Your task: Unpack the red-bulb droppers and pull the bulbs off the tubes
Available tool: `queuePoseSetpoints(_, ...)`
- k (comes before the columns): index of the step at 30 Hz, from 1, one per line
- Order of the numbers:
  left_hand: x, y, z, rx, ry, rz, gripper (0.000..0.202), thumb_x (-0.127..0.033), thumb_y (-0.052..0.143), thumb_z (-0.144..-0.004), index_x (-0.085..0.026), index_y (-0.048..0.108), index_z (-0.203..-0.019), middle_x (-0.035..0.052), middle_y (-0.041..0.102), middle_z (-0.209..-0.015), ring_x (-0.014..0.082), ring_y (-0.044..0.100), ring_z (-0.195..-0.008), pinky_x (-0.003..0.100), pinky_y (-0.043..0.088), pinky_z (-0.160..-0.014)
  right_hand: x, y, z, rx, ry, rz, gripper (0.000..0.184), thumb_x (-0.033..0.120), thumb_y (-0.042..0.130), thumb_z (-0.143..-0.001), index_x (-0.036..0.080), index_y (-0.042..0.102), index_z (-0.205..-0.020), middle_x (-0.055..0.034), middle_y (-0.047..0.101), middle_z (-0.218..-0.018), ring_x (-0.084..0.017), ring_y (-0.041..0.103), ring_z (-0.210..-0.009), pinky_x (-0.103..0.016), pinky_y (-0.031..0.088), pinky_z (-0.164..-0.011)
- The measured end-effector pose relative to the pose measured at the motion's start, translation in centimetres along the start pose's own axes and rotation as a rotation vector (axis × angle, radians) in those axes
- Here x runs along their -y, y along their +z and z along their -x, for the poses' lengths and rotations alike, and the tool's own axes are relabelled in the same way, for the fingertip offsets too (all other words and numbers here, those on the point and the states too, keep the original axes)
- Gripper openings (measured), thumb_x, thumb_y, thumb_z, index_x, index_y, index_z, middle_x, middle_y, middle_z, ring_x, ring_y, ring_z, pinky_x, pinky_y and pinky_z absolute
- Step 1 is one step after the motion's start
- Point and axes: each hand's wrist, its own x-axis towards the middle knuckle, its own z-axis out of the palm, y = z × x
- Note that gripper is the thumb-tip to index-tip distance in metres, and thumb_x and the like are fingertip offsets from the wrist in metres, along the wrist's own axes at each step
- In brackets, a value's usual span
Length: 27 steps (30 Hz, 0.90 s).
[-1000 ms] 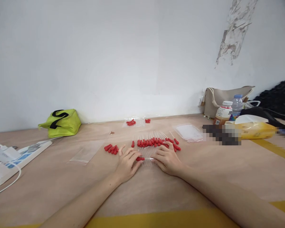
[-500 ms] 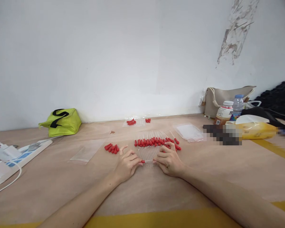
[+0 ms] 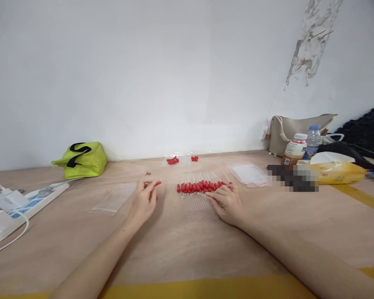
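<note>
On the matte plywood table, the left hand pinches a small red rubber bulb. The right hand lies flat and loose-fingered on the slender clear droppers, mid-table.

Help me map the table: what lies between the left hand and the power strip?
A flat clear plastic bag, in the head view.

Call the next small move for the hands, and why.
Probably bring the left hand, pinching a red cap, over to the right hand, which rests on bare clear tubes beside the capped row; one of those tubes looks like the cap's place.
</note>
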Motion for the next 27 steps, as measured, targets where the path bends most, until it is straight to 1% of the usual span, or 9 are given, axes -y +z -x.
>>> queuePoseSetpoints(2, 2.0, -1.1, -1.0, -0.033, -0.141, -0.055, 0.031, -0.026, 0.038, -0.083, -0.016, 0.060, -0.103, 0.0073, 0.049, -0.090, 0.0150, 0.055, -0.074, 0.027, 0.047, -0.065, 0.5, 0.0, -0.4, -0.014, 0.005, 0.004, 0.023, 0.026, 0.044, -0.085, 0.024, 0.066, -0.090, -0.0013, 0.064, -0.071, -0.012, 0.052, -0.072, -0.033, 0.023, -0.082)
queuePoseSetpoints(3, 3.1, -1.5, -1.3, -0.002, -0.188, -0.074, 0.031, -0.027, 0.040, -0.081, -0.016, 0.059, -0.104, 0.0062, 0.050, -0.087, 0.0153, 0.055, -0.074, 0.028, 0.047, -0.066, 0.7, 0.1, -0.7, -0.024, 0.005, 0.001, 0.022, 0.026, 0.045, -0.085, 0.024, 0.067, -0.087, -0.0011, 0.065, -0.070, -0.012, 0.052, -0.071, -0.033, 0.023, -0.082)
queuePoseSetpoints(5, 4.9, -2.2, -1.6, 0.051, -0.273, -0.078, 0.032, -0.032, 0.043, -0.079, -0.018, 0.056, -0.105, 0.0042, 0.055, -0.084, 0.0147, 0.055, -0.068, 0.027, 0.046, -0.062, 1.3, 0.4, -1.4, -0.040, -0.009, -0.005, 0.022, 0.027, 0.045, -0.084, 0.024, 0.067, -0.084, -0.0007, 0.065, -0.069, -0.012, 0.052, -0.070, -0.033, 0.023, -0.080)
queuePoseSetpoints(9, 6.7, -2.2, -1.4, 0.125, -0.337, -0.119, 0.031, -0.039, 0.051, -0.073, -0.017, 0.054, -0.095, 0.0032, 0.061, -0.082, 0.0147, 0.053, -0.062, 0.026, 0.042, -0.055, 2.3, 1.7, -2.4, -0.028, -0.099, 0.038, 0.021, 0.024, 0.046, -0.083, 0.023, 0.067, -0.080, -0.0002, 0.064, -0.064, -0.013, 0.049, -0.067, -0.033, 0.021, -0.075)
queuePoseSetpoints(14, 6.4, -1.6, -1.1, 0.203, -0.309, -0.137, 0.024, -0.039, 0.050, -0.073, -0.019, 0.056, -0.085, 0.0017, 0.064, -0.082, 0.0131, 0.051, -0.055, 0.025, 0.037, -0.052, 3.1, 2.9, -2.4, 0.058, -0.166, 0.102, 0.022, 0.021, 0.045, -0.082, 0.021, 0.064, -0.070, -0.0006, 0.063, -0.062, -0.013, 0.044, -0.068, -0.034, 0.019, -0.070)
queuePoseSetpoints(18, 5.9, -1.3, -1.0, 0.244, -0.357, -0.131, 0.027, -0.042, 0.048, -0.074, -0.020, 0.060, -0.082, 0.0015, 0.065, -0.079, 0.0136, 0.052, -0.056, 0.024, 0.036, -0.051, 3.6, 2.8, -2.0, 0.157, -0.125, 0.047, 0.020, 0.035, 0.049, -0.080, 0.023, 0.064, -0.075, -0.0006, 0.062, -0.064, -0.014, 0.043, -0.070, -0.034, 0.019, -0.070)
queuePoseSetpoints(23, 6.4, -1.3, -1.0, 0.206, -0.358, -0.156, 0.032, -0.046, 0.045, -0.077, -0.020, 0.062, -0.081, 0.0017, 0.065, -0.076, 0.0156, 0.054, -0.059, 0.026, 0.038, -0.056, 3.9, 2.2, -2.0, 0.244, -0.083, -0.013, 0.037, 0.056, 0.053, -0.071, 0.023, 0.065, -0.081, -0.0018, 0.061, -0.071, -0.016, 0.043, -0.074, -0.035, 0.019, -0.073)
queuePoseSetpoints(25, 6.2, -1.3, -1.1, 0.142, -0.280, -0.212, 0.030, -0.043, 0.044, -0.078, -0.019, 0.062, -0.080, 0.0032, 0.065, -0.079, 0.0182, 0.056, -0.068, 0.029, 0.040, -0.064, 4.1, 2.1, -2.0, 0.271, -0.087, -0.018, 0.042, 0.060, 0.053, -0.069, 0.022, 0.065, -0.081, -0.0025, 0.060, -0.072, -0.016, 0.043, -0.076, -0.035, 0.020, -0.074)
queuePoseSetpoints(27, 5.1, -1.3, -1.0, 0.053, -0.142, -0.276, 0.027, -0.040, 0.046, -0.079, -0.019, 0.062, -0.078, 0.0048, 0.064, -0.083, 0.0209, 0.055, -0.080, 0.033, 0.039, -0.074, 4.3, 1.9, -2.1, 0.291, -0.088, -0.030, 0.046, 0.063, 0.052, -0.068, 0.021, 0.065, -0.081, -0.0030, 0.060, -0.072, -0.016, 0.043, -0.076, -0.035, 0.020, -0.074)
